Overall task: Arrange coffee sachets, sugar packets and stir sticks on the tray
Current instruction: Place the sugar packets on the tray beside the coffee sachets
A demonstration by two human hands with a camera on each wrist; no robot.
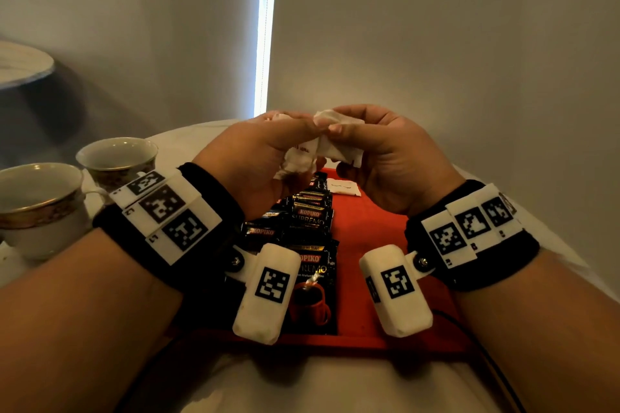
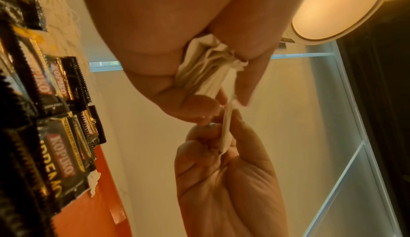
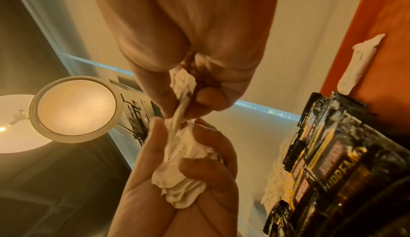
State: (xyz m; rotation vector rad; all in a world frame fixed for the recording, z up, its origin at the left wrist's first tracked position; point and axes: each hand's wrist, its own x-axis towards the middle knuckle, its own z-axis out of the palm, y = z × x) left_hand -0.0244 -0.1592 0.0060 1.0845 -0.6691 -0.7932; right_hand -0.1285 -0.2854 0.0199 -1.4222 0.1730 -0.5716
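While the left hand (image 1: 268,157) is clutching a bunch of sugar packets (image 3: 179,176), the right hand (image 1: 382,157) is pinching one packet (image 2: 226,132) by its end, its long axis running between both hands above the red tray (image 1: 369,231).

Coffee sachets (image 1: 310,221) lie in rows on the tray's (image 1: 372,245) left, two cups (image 1: 43,208) farther left.
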